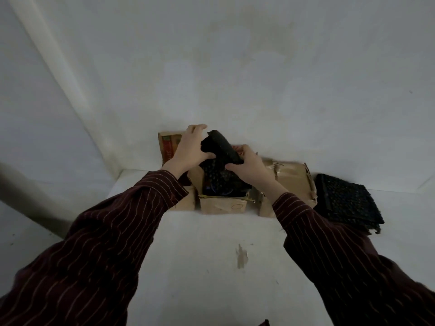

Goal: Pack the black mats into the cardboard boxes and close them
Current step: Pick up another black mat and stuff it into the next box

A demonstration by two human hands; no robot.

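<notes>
An open cardboard box point(221, 205) stands on the white table against the wall. A bent black mat point(222, 147) sticks up out of it, its lower part down inside the box. My left hand point(191, 147) grips the mat's left side, thumb on the front. My right hand point(247, 164) holds its right edge with curled fingers. A stack of black mats point(346, 202) lies flat on the table to the right of the boxes.
A second cardboard box point(292, 178) with torn flaps sits right of the open one. A printed red and brown flap point(168, 144) leans on the wall behind. The white table point(211, 267) has a scuff mark near its middle. White walls close the back and left.
</notes>
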